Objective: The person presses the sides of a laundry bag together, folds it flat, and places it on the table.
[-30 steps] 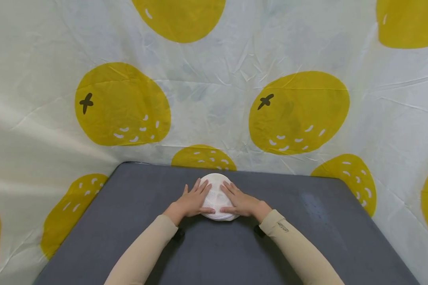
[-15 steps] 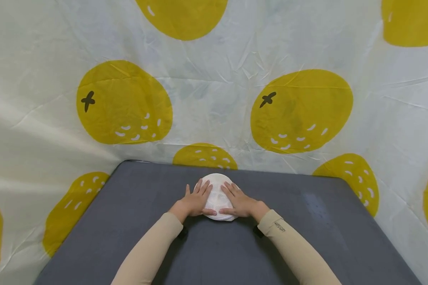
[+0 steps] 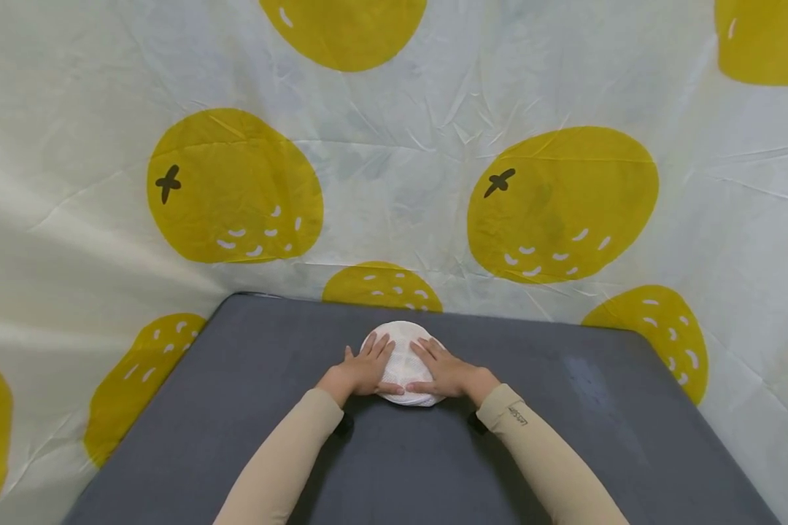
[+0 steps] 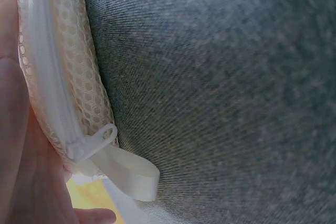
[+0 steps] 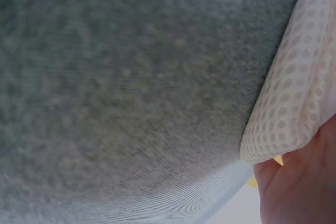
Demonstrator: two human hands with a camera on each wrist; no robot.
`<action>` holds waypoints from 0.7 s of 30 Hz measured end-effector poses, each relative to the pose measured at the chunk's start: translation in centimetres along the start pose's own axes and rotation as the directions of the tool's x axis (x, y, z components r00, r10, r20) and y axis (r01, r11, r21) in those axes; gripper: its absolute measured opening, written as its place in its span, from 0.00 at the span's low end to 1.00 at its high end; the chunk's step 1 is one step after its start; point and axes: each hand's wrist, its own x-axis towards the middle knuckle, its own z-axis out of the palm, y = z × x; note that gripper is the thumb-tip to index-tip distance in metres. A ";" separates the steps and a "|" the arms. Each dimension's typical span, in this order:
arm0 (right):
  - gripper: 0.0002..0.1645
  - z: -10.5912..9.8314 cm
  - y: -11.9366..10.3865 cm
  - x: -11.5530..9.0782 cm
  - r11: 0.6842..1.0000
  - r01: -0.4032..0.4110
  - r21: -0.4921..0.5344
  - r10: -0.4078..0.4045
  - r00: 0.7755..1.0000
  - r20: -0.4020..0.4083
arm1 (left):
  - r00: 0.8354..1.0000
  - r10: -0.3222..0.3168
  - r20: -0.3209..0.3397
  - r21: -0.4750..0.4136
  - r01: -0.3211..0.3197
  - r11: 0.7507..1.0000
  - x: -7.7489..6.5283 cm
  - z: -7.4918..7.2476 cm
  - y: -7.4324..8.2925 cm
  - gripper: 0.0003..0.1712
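Observation:
A round white mesh laundry bag (image 3: pixel 403 354) lies near the far side of the grey table. My left hand (image 3: pixel 366 370) rests on its left part, fingers spread and straight. Over its right part, my right hand (image 3: pixel 452 373) presses in the same way, the two thumbs pointing at each other along the near rim. In the left wrist view a white zipper (image 4: pixel 52 77) runs along the bag's side, ending at a zipper pull (image 4: pixel 94 142) beside a fabric loop (image 4: pixel 134 174). The right wrist view has the bag's mesh edge (image 5: pixel 289 98) against my palm.
The grey tabletop (image 3: pixel 394 467) spreads around the bag, with a pale smudge (image 3: pixel 591 383) on the right. Behind and beside the table hangs a white curtain (image 3: pixel 394 189) printed with large yellow fruits.
Both hands stay on the bag, fingers still spread. My left wrist and forearm have shifted slightly to the right. The head view has turned a little.

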 end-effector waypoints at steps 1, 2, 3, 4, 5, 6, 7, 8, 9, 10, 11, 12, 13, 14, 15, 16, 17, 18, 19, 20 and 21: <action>0.56 0.1 0.1 0.0 1.000 -0.005 -0.003 0.005 1.000 0.000 | 1.000 0.004 -0.002 -0.005 -0.004 1.000 -0.1 -0.1 0.1 0.59; 0.56 0.2 0.1 0.1 1.000 -0.010 -0.009 0.010 1.000 0.002 | 1.000 0.006 0.001 -0.002 -0.006 1.000 -0.1 -0.1 0.1 0.59; 0.57 0.3 0.1 0.2 1.000 -0.015 -0.014 0.015 1.000 0.002 | 1.000 0.006 0.001 -0.004 -0.006 1.000 -0.2 -0.1 0.1 0.59; 0.58 0.3 0.2 0.2 1.000 -0.021 -0.022 0.021 1.000 0.005 | 1.000 0.008 0.000 -0.001 -0.008 1.000 -0.2 -0.1 0.0 0.59; 0.58 0.4 0.2 0.3 0.999 -0.025 -0.027 0.025 1.000 0.005 | 1.000 0.008 -0.005 -0.004 -0.008 1.000 -0.2 -0.1 0.0 0.59; 0.58 0.5 0.1 0.3 0.999 -0.029 -0.032 0.029 1.000 0.006 | 1.000 0.007 -0.005 -0.005 -0.007 1.000 -0.2 0.0 0.0 0.59; 0.58 0.5 0.1 0.3 0.999 -0.034 -0.034 0.034 0.999 0.007 | 1.000 0.006 -0.006 -0.006 -0.006 1.000 -0.1 0.1 -0.1 0.60; 0.58 0.5 0.1 0.3 0.999 -0.035 -0.034 0.036 0.999 0.011 | 1.000 0.006 -0.010 -0.007 -0.006 1.000 0.0 0.2 -0.2 0.60; 0.57 0.5 0.0 0.3 0.999 -0.035 -0.026 0.035 0.999 0.008 | 1.000 0.004 -0.008 -0.006 -0.004 1.000 0.1 0.2 -0.4 0.61; 0.57 0.5 -0.1 0.3 0.999 -0.033 -0.021 0.034 0.999 0.004 | 1.000 0.003 -0.005 -0.001 -0.003 1.000 0.2 0.4 -0.5 0.62; 0.56 0.4 -0.2 0.2 0.999 -0.033 -0.017 0.033 0.999 0.000 | 1.000 -0.001 -0.003 -0.003 0.001 1.000 0.4 0.6 -0.7 0.62; 0.56 0.4 -0.3 0.3 0.999 -0.036 -0.015 0.036 0.999 0.000 | 1.000 -0.002 -0.003 -0.001 0.002 1.000 0.6 0.7 -0.8 0.63; 0.56 0.4 -0.3 0.3 0.999 -0.039 -0.017 0.039 0.999 -0.001 | 1.000 -0.001 -0.004 -0.001 0.001 1.000 0.8 0.9 -0.9 0.64; 0.56 0.4 -0.3 0.3 0.999 -0.041 -0.020 0.041 0.999 0.000 | 1.000 0.000 -0.003 0.001 0.000 1.000 1.0 1.0 -1.1 0.64; 0.56 0.4 -0.3 0.3 0.999 -0.045 -0.022 0.045 0.999 -0.002 | 1.000 0.000 -0.001 0.002 0.000 1.000 1.1 1.1 -1.1 0.64; 0.56 0.4 -0.3 0.3 0.999 -0.048 -0.025 0.048 0.999 -0.002 | 1.000 0.002 -0.005 0.000 -0.002 1.000 1.2 1.1 -1.1 0.64; 0.55 0.4 -0.2 0.3 0.998 -0.052 -0.027 0.052 0.999 0.000 | 1.000 0.003 -0.005 -0.001 -0.003 1.000 1.2 1.1 -1.1 0.64; 0.55 0.4 -0.2 0.3 0.998 -0.055 -0.029 0.055 0.998 0.001 | 1.000 0.005 -0.003 -0.001 -0.005 1.000 1.2 1.1 -1.1 0.64; 0.55 0.4 -0.2 0.3 0.998 -0.058 -0.030 0.058 0.998 0.004 | 1.000 0.004 0.002 0.000 -0.004 1.000 1.2 1.0 -1.0 0.64; 0.55 0.4 -0.1 0.3 0.998 -0.060 -0.027 0.060 0.998 0.006 | 1.000 0.003 0.007 0.002 -0.003 1.000 1.1 0.9 -0.9 0.64; 0.55 0.4 -0.1 0.2 0.998 -0.061 -0.024 0.062 0.998 0.007 | 1.000 0.001 0.015 0.006 -0.001 1.000 1.1 0.8 -0.8 0.63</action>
